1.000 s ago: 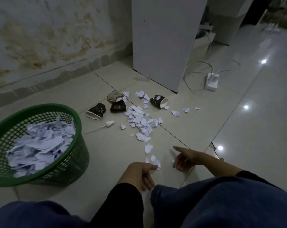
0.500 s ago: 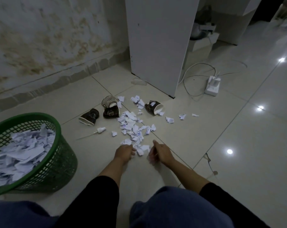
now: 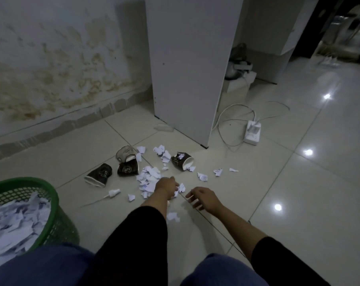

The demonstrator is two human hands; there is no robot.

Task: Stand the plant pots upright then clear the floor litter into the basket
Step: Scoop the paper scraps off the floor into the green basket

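Dim, grainy wide-angle view with bowed edges; 4 ceiling-light glints glare on the glossy floor tiles (image 3: 311, 182) at right.

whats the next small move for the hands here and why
Probably close the left hand on the paper scraps under it and carry them to the green basket. That hand already rests on the pile; the right hand hovers open beside it, and four dark pots lie tipped.

Basket (image 3: 57, 195) left of pots (image 3: 124, 169), scraps (image 3: 149, 179) between them.
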